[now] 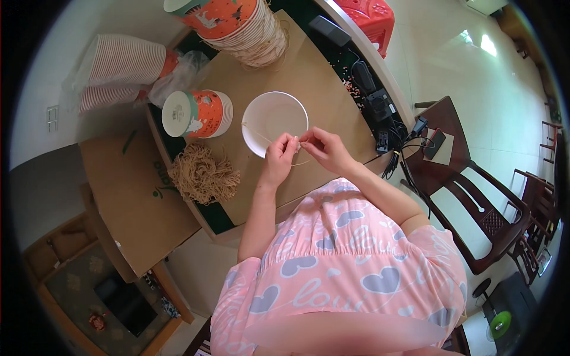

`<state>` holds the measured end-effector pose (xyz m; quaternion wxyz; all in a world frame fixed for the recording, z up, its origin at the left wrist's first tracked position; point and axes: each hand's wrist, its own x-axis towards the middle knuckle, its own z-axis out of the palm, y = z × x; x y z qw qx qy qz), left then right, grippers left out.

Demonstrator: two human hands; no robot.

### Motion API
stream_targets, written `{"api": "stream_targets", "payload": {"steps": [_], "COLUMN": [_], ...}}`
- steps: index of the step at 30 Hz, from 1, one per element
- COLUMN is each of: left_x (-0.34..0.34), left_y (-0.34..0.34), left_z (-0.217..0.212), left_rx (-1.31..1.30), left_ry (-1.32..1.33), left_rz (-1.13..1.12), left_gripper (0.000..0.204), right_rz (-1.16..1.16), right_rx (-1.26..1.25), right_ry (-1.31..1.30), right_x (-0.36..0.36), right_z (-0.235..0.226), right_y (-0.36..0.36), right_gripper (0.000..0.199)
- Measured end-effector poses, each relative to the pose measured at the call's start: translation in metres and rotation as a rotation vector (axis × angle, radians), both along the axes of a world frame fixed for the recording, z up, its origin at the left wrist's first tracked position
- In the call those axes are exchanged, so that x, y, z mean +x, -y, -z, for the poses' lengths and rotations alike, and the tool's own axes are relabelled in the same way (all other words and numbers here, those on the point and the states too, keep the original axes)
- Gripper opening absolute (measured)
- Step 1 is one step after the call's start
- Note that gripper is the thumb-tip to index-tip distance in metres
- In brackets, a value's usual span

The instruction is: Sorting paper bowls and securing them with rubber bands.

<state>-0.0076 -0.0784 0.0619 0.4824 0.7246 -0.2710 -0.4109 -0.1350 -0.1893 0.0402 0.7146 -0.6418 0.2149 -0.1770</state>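
A white round paper bucket [254, 142] stands with its mouth up on the brown board. Just over its near rim, my left hand [279, 159] is closed in a pinch on a thin tan string [301, 163]. The string runs from the bucket's left side across its mouth to my fingers, and a loose end trails below them. My right hand [326, 152] meets the left at the fingertips, also pinching the string; the exact spot is partly hidden by the fingers. To the left lies a tangled heap of tan strings [205, 173], beside a short stack of printed paper buckets [205, 113].
A tall stack of corded buckets [240, 32] lies at the back, with bagged white buckets [122, 62] to its left. Black adapters and cables [380, 107] line the table's right edge. A cardboard box [127, 196], a wooden chair [475, 196] and a red stool [371, 21] surround the table.
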Motion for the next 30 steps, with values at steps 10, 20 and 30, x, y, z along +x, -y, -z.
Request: {"api": "stream_targets", "payload": {"steps": [10, 20, 30], "left_x": [-0.0001, -0.0015, 0.0038], "left_y": [0.002, -0.0002, -0.0045], "left_z": [-0.0011, 0.0014, -0.0031], "left_rx": [0.061, 0.012, 0.021], "left_ry": [-0.215, -0.268, -0.293], "left_rz": [0.048, -0.007, -0.009], "left_gripper": [0.029, 0.018, 0.008], "right_rz": [0.038, 0.013, -0.068], "right_rx": [-0.152, -0.083, 0.028], "right_ry": [0.028, -0.002, -0.084], "right_x": [-0.0008, -0.0006, -0.0044], "right_z": [-0.0012, -0.0004, 0.0007], "right_y": [-0.0008, 0.0036, 0.0075], "right_gripper": [0.006, 0.008, 0.008]}}
